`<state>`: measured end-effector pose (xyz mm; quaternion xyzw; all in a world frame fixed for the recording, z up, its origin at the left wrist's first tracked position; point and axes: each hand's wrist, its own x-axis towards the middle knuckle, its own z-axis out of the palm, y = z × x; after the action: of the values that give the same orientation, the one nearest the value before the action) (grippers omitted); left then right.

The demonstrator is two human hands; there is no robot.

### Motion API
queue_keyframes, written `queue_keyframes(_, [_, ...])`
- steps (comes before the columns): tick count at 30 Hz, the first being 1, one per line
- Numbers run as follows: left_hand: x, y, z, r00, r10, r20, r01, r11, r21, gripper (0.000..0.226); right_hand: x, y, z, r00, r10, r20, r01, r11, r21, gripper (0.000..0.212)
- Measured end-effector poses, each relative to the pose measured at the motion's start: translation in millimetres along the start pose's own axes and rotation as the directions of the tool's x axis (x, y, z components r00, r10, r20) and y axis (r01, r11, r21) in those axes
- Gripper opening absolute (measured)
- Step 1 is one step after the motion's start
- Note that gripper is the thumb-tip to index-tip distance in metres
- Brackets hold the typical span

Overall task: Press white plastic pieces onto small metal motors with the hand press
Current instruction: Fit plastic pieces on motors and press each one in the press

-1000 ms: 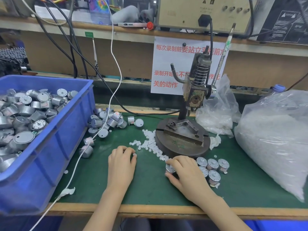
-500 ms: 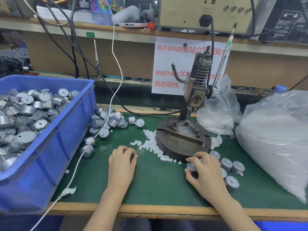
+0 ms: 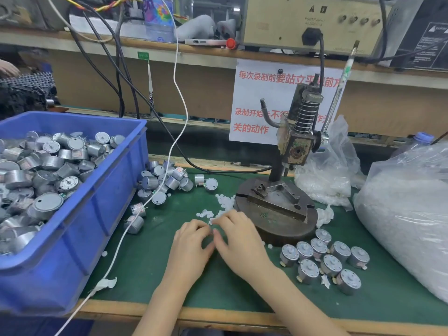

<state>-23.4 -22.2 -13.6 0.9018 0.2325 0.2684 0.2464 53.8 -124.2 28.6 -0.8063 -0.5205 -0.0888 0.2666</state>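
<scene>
Right hand [image 3: 238,238] gone from pressed motors [image 3: 324,258], now beside left hand [image 3: 191,248] at white pieces [image 3: 211,212]; fingers curled, grip cannot tell; likely next cycle starting; hand press [image 3: 291,151] empty.

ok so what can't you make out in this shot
All in the head view:
What the left hand and right hand hold: their curled fingers cover the spot where they meet.
The middle of the red text on the sign: hidden behind the hand press.
The far side of the blue bin: cut off by the left edge.
Part of the large bag of white pieces: cut off by the right edge.
</scene>
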Motion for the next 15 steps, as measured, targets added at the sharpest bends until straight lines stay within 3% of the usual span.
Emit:
queue_keyframes(2, [2, 1, 0, 1.0, -0.003, 0.004, 0.003, 1.0, 0.026, 0.017, 25, -17, 8, 0.999, 0.034, 0.031, -0.038, 0.988, 0.147, 0.027])
queue_keyframes(4, [3, 5, -3, 0.999, -0.037, -0.005, 0.037, 0.999, 0.025, 0.022, 51, -32, 18, 0.999, 0.033, 0.038, -0.039, 0.981, 0.189, 0.032])
queue_keyframes(9, [5, -1, -3, 0.998, -0.027, -0.051, 0.029, 0.999, 0.036, 0.018, 100, -49, 49, 0.961, 0.053, 0.272, -0.06, 0.998, 0.018, 0.042])
queue_keyframes(12, [7, -4, 0, 0.987, -0.104, -0.126, 0.101, 0.995, -0.024, 0.025, 115, -48, 64, 0.933, 0.119, 0.339, -0.105, 0.993, -0.06, 0.046])
queue_keyframes(15, [10, -10, 4, 0.993, -0.091, -0.07, 0.096, 0.993, 0.066, 0.032, 123, -48, 76, 0.925, 0.134, 0.354, -0.13, 0.991, -0.037, 0.05])
